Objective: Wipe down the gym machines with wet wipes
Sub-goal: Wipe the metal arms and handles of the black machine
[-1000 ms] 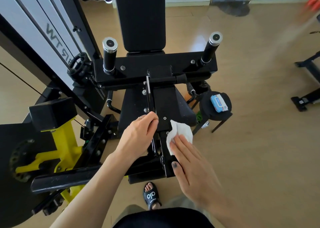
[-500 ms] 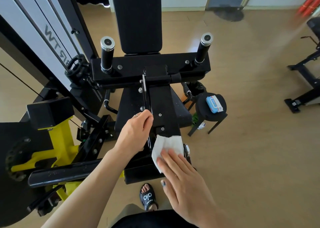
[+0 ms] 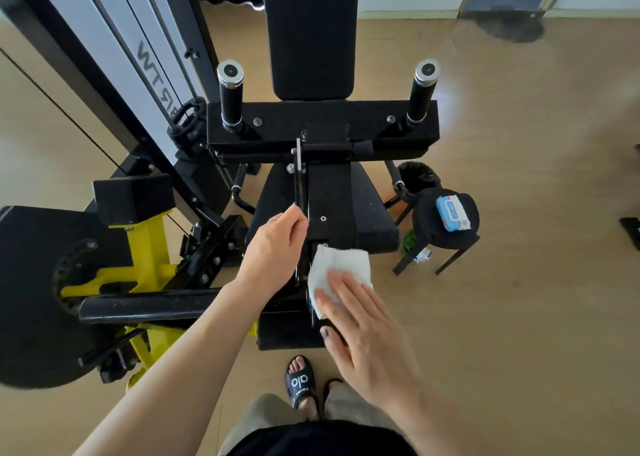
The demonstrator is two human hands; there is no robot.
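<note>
A white, crumpled wet wipe [image 3: 337,271] lies spread flat on the near end of the black gym machine [image 3: 332,195], apparently on its central arm, just before the padded seat.

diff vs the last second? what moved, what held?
The right hand, fingers flat on the wipe, slid it down the black arm toward the person, then partway back up. Nothing was taken or let go. The left hand still grips the metal bar; the wipes pack stays on the stool.
</note>
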